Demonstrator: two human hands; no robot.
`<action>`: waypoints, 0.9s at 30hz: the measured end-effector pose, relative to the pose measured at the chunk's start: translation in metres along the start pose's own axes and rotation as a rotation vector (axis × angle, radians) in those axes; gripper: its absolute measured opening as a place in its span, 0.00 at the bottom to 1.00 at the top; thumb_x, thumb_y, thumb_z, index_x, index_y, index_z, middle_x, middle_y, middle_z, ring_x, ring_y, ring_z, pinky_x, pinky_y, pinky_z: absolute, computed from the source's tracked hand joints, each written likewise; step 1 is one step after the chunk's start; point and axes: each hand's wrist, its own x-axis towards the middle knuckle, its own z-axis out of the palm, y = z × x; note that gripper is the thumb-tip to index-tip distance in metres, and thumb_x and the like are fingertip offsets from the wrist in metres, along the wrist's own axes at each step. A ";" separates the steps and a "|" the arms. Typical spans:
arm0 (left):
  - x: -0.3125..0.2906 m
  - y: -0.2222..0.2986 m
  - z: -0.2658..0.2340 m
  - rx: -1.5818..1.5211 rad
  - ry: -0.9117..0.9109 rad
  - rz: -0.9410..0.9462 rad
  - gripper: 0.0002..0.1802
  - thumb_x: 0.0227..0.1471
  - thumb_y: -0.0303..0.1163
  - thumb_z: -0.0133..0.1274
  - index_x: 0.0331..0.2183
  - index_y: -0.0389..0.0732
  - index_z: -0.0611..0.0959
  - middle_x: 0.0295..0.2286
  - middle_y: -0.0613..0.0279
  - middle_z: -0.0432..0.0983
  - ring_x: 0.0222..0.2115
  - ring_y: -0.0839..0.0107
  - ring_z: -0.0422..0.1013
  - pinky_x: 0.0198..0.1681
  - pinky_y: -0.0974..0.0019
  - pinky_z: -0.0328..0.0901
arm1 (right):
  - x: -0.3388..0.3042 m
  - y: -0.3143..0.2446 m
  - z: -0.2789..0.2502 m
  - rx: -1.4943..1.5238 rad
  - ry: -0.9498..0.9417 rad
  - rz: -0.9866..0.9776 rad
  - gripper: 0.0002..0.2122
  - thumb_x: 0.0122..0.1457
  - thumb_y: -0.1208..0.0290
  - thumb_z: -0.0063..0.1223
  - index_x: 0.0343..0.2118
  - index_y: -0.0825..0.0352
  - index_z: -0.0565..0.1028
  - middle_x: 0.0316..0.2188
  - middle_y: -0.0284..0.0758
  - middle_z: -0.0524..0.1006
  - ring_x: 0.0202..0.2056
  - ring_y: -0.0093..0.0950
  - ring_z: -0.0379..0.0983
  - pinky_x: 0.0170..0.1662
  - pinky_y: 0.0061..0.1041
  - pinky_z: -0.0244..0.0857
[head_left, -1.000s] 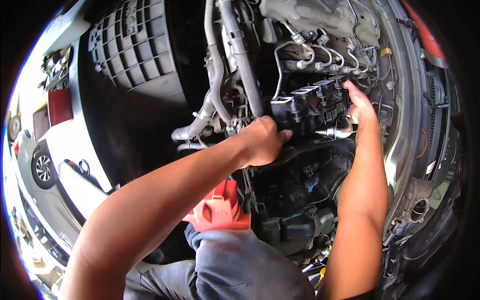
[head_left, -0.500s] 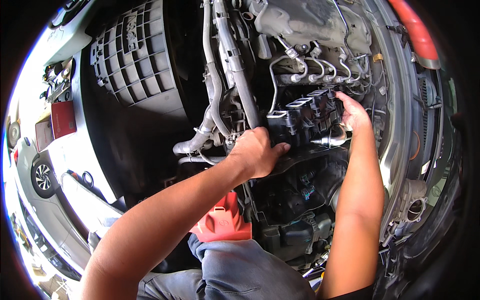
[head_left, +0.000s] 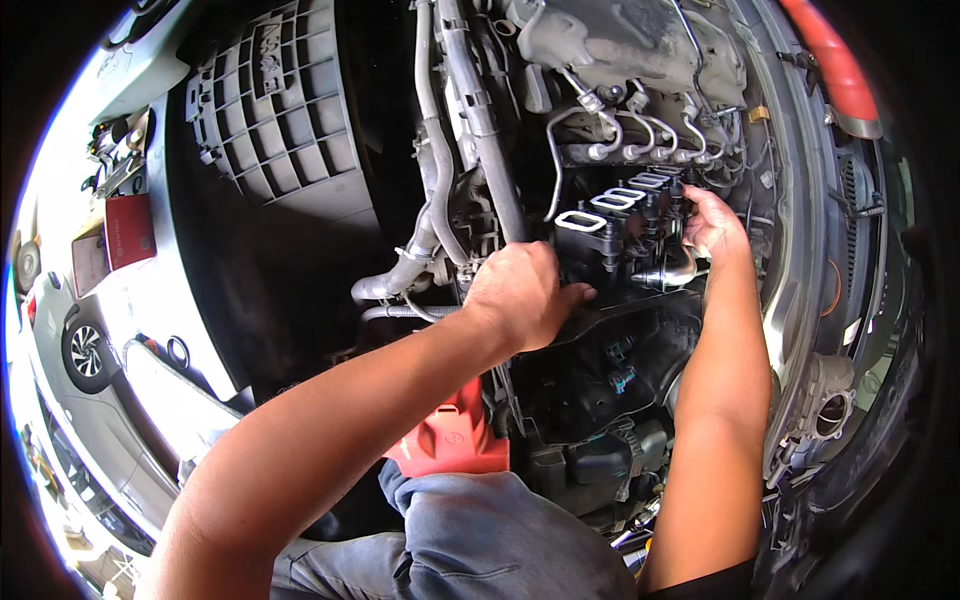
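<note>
A black plastic intake manifold (head_left: 590,246) sits in the engine bay, its row of pale-rimmed oval ports tilted up toward me. My left hand (head_left: 525,297) is closed around its left end, thumb pointing right; the other fingertips are hidden behind it. At the right, far end, my right hand (head_left: 714,228) grips the manifold, with some fingers out of sight. Just beyond the ports runs a metal fuel rail (head_left: 575,155) with bent metal pipes (head_left: 645,130). A shiny metal elbow pipe (head_left: 672,272) shows below the manifold, beside my right hand.
Thick grey hoses (head_left: 490,175) run just left of the manifold. A red plastic cover (head_left: 452,440) lies under my left forearm. On the right ledge rests a round-bored metal housing (head_left: 832,410). A ribbed grey panel (head_left: 275,110) stands at upper left; a car (head_left: 110,380) is beyond.
The manifold has tipped between my hands, so its ports show wider and whiter. It and my left hand sit slightly farther right; both hands keep their grip.
</note>
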 end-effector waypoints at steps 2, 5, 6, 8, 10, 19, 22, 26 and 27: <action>0.000 0.001 -0.002 0.000 -0.022 -0.044 0.30 0.53 0.52 0.63 0.30 0.28 0.83 0.28 0.40 0.81 0.35 0.45 0.80 0.40 0.52 0.73 | -0.005 0.001 0.002 0.004 -0.010 -0.029 0.26 0.57 0.60 0.61 0.54 0.71 0.68 0.47 0.47 0.77 0.50 0.46 0.74 0.57 0.57 0.63; 0.001 0.001 -0.002 -0.037 -0.022 -0.063 0.29 0.53 0.51 0.63 0.29 0.28 0.83 0.27 0.39 0.81 0.34 0.45 0.80 0.40 0.51 0.73 | -0.011 0.001 0.008 0.028 0.034 -0.044 0.26 0.55 0.59 0.62 0.52 0.71 0.70 0.45 0.48 0.77 0.50 0.46 0.73 0.57 0.54 0.62; 0.001 0.000 -0.001 -0.035 -0.017 -0.055 0.29 0.53 0.51 0.63 0.28 0.27 0.83 0.26 0.39 0.81 0.33 0.44 0.80 0.40 0.51 0.73 | -0.013 0.000 0.010 -0.022 0.064 -0.029 0.27 0.54 0.59 0.62 0.52 0.71 0.70 0.46 0.48 0.77 0.49 0.45 0.74 0.57 0.53 0.62; 0.001 0.000 0.000 -0.027 0.007 -0.039 0.29 0.52 0.51 0.63 0.28 0.27 0.83 0.26 0.38 0.80 0.33 0.44 0.79 0.39 0.51 0.73 | -0.015 -0.002 0.014 -0.101 0.138 0.004 0.27 0.53 0.58 0.61 0.51 0.71 0.70 0.47 0.48 0.76 0.47 0.44 0.74 0.57 0.51 0.61; 0.000 0.000 -0.001 -0.026 0.038 -0.038 0.29 0.52 0.50 0.63 0.29 0.27 0.83 0.25 0.38 0.80 0.33 0.44 0.79 0.39 0.51 0.73 | -0.015 -0.002 0.016 -0.117 0.112 0.018 0.25 0.52 0.57 0.59 0.49 0.67 0.72 0.46 0.44 0.77 0.45 0.42 0.74 0.56 0.49 0.61; 0.003 0.004 -0.005 0.228 0.109 0.028 0.18 0.52 0.37 0.61 0.33 0.30 0.79 0.28 0.39 0.80 0.33 0.43 0.79 0.38 0.50 0.74 | -0.002 0.018 0.015 0.151 0.125 -0.116 0.06 0.55 0.70 0.49 0.32 0.65 0.71 0.39 0.43 0.75 0.42 0.46 0.73 0.56 0.61 0.63; 0.010 0.002 0.003 0.257 0.132 0.003 0.16 0.52 0.34 0.60 0.35 0.30 0.77 0.29 0.39 0.81 0.34 0.43 0.79 0.39 0.49 0.73 | 0.002 0.021 0.012 0.158 0.152 -0.146 0.03 0.52 0.76 0.46 0.30 0.65 0.70 0.42 0.44 0.73 0.44 0.48 0.70 0.55 0.67 0.60; 0.007 -0.009 0.006 0.078 0.118 0.010 0.17 0.53 0.33 0.60 0.38 0.29 0.76 0.31 0.39 0.81 0.36 0.44 0.79 0.41 0.51 0.74 | 0.000 0.020 0.010 0.238 0.116 -0.157 0.07 0.47 0.77 0.47 0.32 0.69 0.70 0.43 0.47 0.73 0.45 0.51 0.70 0.53 0.68 0.63; 0.004 -0.012 0.005 0.008 0.096 0.025 0.18 0.53 0.32 0.61 0.39 0.29 0.76 0.32 0.40 0.82 0.37 0.45 0.79 0.41 0.52 0.74 | -0.001 0.019 0.009 0.266 0.106 -0.144 0.10 0.47 0.77 0.47 0.34 0.70 0.70 0.45 0.49 0.73 0.46 0.53 0.70 0.53 0.68 0.63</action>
